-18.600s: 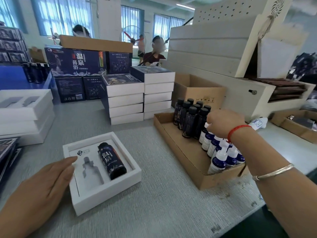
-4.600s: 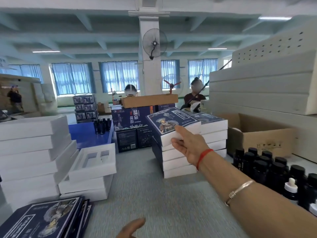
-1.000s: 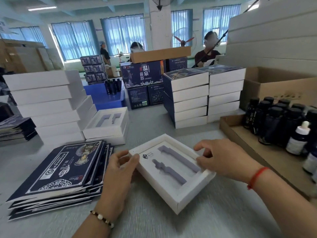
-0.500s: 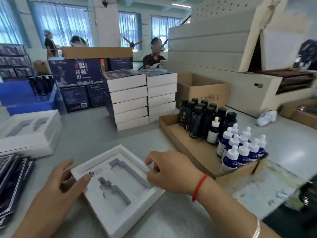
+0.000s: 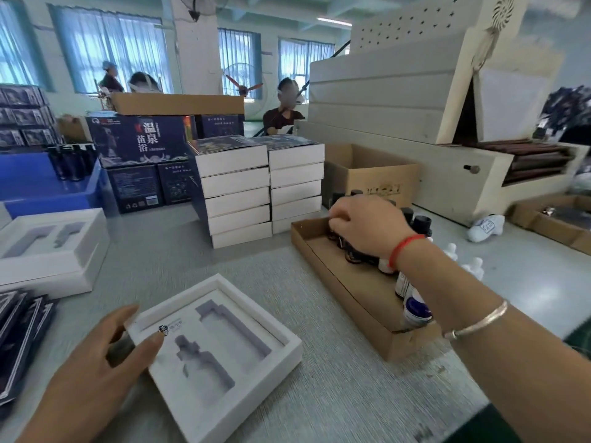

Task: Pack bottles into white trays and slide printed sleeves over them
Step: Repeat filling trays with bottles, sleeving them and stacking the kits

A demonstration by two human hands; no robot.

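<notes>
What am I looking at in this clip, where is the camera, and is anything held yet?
There is no machine here: a person's two bare hands, filmed by a wide-angle camera worn on the head, looking down at a grey table. The left hand rests on the corner of an empty white tray with two bottle-shaped cut-outs. The right hand reaches over the dark bottles in a cardboard tray; whether its grip has closed on one is hidden. Finished sleeved boxes are stacked behind.
</notes>
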